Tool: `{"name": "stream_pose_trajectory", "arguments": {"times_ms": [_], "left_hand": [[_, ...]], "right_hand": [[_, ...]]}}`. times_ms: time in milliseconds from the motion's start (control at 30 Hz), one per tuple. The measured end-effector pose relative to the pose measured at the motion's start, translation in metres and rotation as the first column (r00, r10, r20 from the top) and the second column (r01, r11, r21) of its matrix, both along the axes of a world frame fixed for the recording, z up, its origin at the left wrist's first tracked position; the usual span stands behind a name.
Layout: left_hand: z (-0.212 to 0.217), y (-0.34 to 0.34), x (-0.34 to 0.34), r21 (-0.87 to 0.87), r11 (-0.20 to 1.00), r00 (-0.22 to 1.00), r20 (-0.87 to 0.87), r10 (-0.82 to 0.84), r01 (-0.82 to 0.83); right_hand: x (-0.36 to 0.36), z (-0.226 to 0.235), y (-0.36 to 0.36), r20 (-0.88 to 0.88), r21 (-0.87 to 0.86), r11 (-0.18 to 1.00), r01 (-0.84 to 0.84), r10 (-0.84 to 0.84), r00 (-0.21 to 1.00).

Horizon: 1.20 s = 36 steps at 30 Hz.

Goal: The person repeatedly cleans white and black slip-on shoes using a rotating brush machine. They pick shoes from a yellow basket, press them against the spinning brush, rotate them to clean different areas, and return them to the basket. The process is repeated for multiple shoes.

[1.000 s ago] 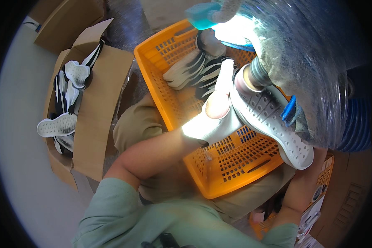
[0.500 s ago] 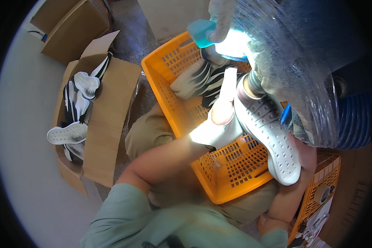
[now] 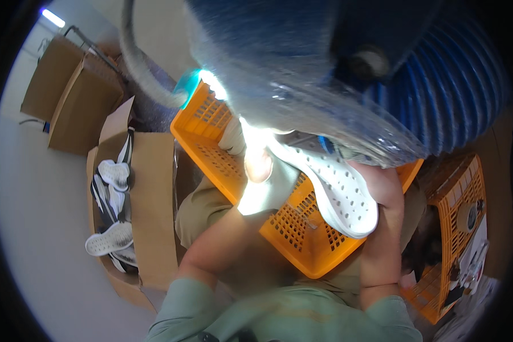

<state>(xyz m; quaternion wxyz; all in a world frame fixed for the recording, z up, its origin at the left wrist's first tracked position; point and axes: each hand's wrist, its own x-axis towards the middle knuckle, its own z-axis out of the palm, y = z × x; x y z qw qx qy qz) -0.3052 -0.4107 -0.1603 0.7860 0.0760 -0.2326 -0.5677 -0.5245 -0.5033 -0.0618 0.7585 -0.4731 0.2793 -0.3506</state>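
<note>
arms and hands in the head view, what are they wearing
Both forearms are bare up to short, pale green sleeves at the upper arms. The left hand wears a light, whitish glove, washed out by the bright lamp glare. The right hand looks bare, with no watch or band visible on the wrist.

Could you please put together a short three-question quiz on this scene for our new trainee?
1. True or false: the orange basket rests on the person's lap.
2. Which hand grips the white shoe sole? A) left hand B) right hand
3. Fill in: the open cardboard box on the person's left holds ____.

Key:
1. True.
2. B; the gloved left hand is beside the sole, over the basket.
3. Shoes, black and white.
</note>
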Motion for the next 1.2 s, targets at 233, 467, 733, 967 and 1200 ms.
{"name": "stream_pose_trajectory", "arguments": {"times_ms": [233, 467, 733, 967, 1200], "left_hand": [[0.025, -0.019, -0.023, -0.122, 0.965, 0.97, 0.042, 0.24, -0.233], [-0.001, 0.005, -0.009, 0.127, 0.981, 0.978, -0.129, 0.165, -0.148], [0.033, -0.003, -0.003, 0.194, 0.947, 0.966, 0.027, 0.257, -0.257], [0.078, -0.016, -0.017, 0.143, 0.816, 0.746, 0.514, 0.423, -0.561], [0.086, -0.012, -0.02, 0.002, 0.745, 0.471, 0.776, 0.42, -0.667]], "right_hand": [[0.021, -0.042, -0.016, -0.114, -0.412, 0.911, -0.027, -0.022, 0.993], [0.074, -0.09, -0.037, 0.467, -0.669, 0.721, 0.184, 0.215, 0.857], [0.102, -0.085, -0.064, 0.315, -0.35, 0.934, 0.076, 0.041, 0.948], [0.099, -0.071, -0.057, 0.323, -0.191, 0.972, 0.139, -0.072, 0.944], [0.018, -0.059, -0.068, 0.268, 0.027, 0.964, 0.266, -0.263, 0.927]]}}
